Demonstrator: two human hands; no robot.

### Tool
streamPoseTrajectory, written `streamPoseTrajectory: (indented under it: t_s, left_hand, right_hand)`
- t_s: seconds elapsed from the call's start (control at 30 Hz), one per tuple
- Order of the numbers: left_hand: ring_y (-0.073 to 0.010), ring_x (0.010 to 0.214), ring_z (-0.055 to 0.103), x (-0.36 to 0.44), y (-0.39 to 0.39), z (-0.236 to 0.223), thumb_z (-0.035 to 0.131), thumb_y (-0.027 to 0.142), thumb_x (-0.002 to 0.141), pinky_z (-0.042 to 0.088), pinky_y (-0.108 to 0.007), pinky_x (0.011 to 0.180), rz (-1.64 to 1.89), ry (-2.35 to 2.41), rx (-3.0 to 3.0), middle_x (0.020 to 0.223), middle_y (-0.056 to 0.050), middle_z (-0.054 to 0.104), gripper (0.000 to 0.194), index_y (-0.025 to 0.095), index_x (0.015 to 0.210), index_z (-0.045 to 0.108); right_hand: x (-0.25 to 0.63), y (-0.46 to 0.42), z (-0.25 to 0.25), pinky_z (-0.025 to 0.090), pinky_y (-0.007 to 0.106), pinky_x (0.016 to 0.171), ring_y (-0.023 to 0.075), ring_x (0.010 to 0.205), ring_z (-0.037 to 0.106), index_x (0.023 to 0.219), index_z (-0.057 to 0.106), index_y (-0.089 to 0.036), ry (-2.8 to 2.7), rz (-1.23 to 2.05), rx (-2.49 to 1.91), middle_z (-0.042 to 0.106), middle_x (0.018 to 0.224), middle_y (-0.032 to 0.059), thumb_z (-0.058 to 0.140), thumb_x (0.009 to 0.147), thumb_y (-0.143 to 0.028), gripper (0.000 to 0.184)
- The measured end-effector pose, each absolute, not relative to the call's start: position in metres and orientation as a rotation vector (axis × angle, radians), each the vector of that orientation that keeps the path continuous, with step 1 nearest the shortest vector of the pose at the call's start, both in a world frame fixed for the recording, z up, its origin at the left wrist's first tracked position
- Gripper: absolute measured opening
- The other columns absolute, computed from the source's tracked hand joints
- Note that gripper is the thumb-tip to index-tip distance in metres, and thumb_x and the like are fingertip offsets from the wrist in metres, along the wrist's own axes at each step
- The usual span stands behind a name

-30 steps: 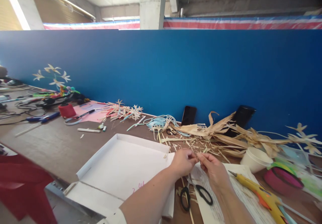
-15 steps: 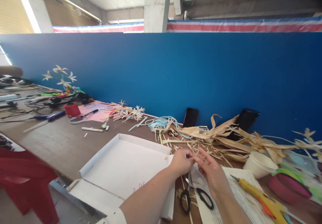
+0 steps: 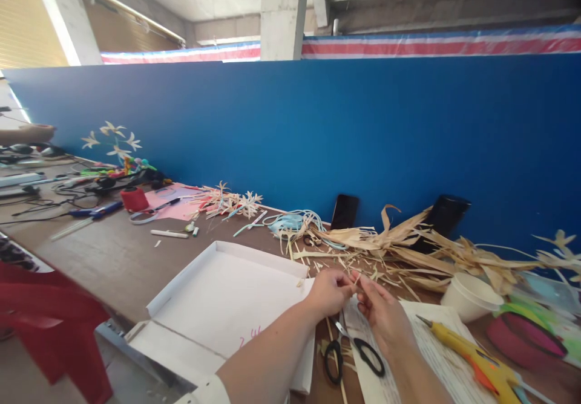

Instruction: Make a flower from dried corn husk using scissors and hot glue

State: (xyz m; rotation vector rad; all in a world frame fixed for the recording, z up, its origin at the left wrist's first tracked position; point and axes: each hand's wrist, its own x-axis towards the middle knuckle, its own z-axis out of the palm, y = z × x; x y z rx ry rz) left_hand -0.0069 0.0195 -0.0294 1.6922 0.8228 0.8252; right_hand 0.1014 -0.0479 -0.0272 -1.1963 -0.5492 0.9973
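Craft workshop, glue gun (image 3: 474, 355), scissors (image 3: 354, 352)

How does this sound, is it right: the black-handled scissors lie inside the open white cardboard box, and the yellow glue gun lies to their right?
Not quite: the black-handled scissors are not inside the open white cardboard box. The head view shows them outside it, just past its right side. The yellow glue gun does lie to their right.
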Motion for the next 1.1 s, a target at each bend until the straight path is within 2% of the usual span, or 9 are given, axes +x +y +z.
streamPoseTrajectory:
  t_s: [0.2,0.4,0.53,0.63,0.7,0.77,0.83,0.93,1.1]
  left_hand:
    - [-0.0082,0.053,0.043,-0.006,0.018,-0.034,0.057,0.03,0.067,0.031,-0.02,0.05,0.798,0.846,1.742,0.057,0.002,0.053,0.017,0.014,0.064,0.06]
    - [-0.0084,0.053,0.043,-0.005,0.016,-0.035,0.057,0.029,0.067,0.031,-0.02,0.05,0.798,0.849,1.766,0.057,0.002,0.053,0.016,0.014,0.064,0.061]
    - [-0.0089,0.054,0.045,-0.004,0.015,-0.037,0.057,0.029,0.067,0.032,-0.02,0.051,0.817,0.842,1.727,0.058,0.002,0.055,0.016,0.014,0.065,0.062]
    - [-0.0094,0.058,0.049,-0.004,0.015,-0.035,0.057,0.027,0.067,0.037,-0.02,0.055,0.869,0.801,1.653,0.063,0.001,0.06,0.013,0.014,0.066,0.062]
    - [-0.0099,0.061,0.052,-0.004,0.015,-0.032,0.058,0.025,0.066,0.039,-0.02,0.059,0.901,0.791,1.61,0.067,0.0,0.062,0.012,0.014,0.066,0.063]
    - [-0.0102,0.061,0.052,-0.005,0.015,-0.028,0.059,0.027,0.067,0.039,-0.02,0.058,0.925,0.831,1.586,0.065,0.0,0.061,0.013,0.014,0.066,0.062]
    - [-0.0102,0.059,0.05,-0.006,0.015,-0.025,0.058,0.029,0.068,0.038,-0.02,0.056,0.961,0.897,1.575,0.062,0.001,0.059,0.015,0.014,0.065,0.062]
    - [-0.0104,0.059,0.05,-0.009,0.018,-0.024,0.057,0.029,0.07,0.038,-0.021,0.057,1.042,0.977,1.581,0.062,0.001,0.058,0.016,0.015,0.066,0.062]
    - [-0.011,0.064,0.051,-0.011,0.022,-0.03,0.055,0.029,0.072,0.038,-0.022,0.061,1.151,1.026,1.628,0.066,0.001,0.06,0.017,0.015,0.068,0.063]
  right_hand:
    - [0.105,-0.045,-0.035,0.036,0.017,0.046,0.0071,0.051,0.042,0.091,0.07,-0.017,-0.649,0.912,-1.282,0.057,0.06,-0.0021,0.073,0.06,-0.042,0.039]
    - [0.11,-0.047,-0.041,0.036,0.022,0.045,0.0103,0.049,0.044,0.091,0.07,-0.016,-0.695,0.815,-1.369,0.057,0.055,-0.0014,0.073,0.056,-0.044,0.045]
    - [0.102,-0.052,-0.033,0.037,0.021,0.045,0.0093,0.048,0.045,0.097,0.068,-0.016,-0.661,0.856,-1.344,0.06,0.058,-0.0014,0.075,0.056,-0.041,0.049]
    - [0.094,-0.057,-0.024,0.039,0.018,0.047,0.0066,0.05,0.045,0.116,0.057,-0.021,-0.631,0.976,-1.218,0.064,0.072,-0.0024,0.076,0.059,-0.032,0.062]
    - [0.091,-0.06,-0.022,0.042,0.017,0.048,0.0058,0.052,0.048,0.122,0.051,-0.025,-0.582,1.022,-1.156,0.065,0.083,-0.0017,0.076,0.059,-0.028,0.068]
    - [0.094,-0.06,-0.024,0.043,0.016,0.047,0.0056,0.054,0.049,0.117,0.055,-0.025,-0.509,1.016,-1.121,0.066,0.09,-0.0004,0.077,0.059,-0.027,0.063]
    - [0.1,-0.059,-0.028,0.042,0.015,0.043,0.0046,0.053,0.048,0.105,0.062,-0.023,-0.436,0.995,-1.073,0.065,0.094,0.0008,0.077,0.058,-0.027,0.049]
    - [0.108,-0.056,-0.034,0.038,0.013,0.038,0.0028,0.049,0.043,0.089,0.067,-0.02,-0.392,0.98,-1.024,0.066,0.092,0.002,0.077,0.058,-0.027,0.033]
    - [0.106,-0.054,-0.036,0.034,0.012,0.034,0.0021,0.044,0.038,0.083,0.068,-0.016,-0.425,0.992,-1.072,0.067,0.08,0.0036,0.077,0.058,-0.028,0.03]
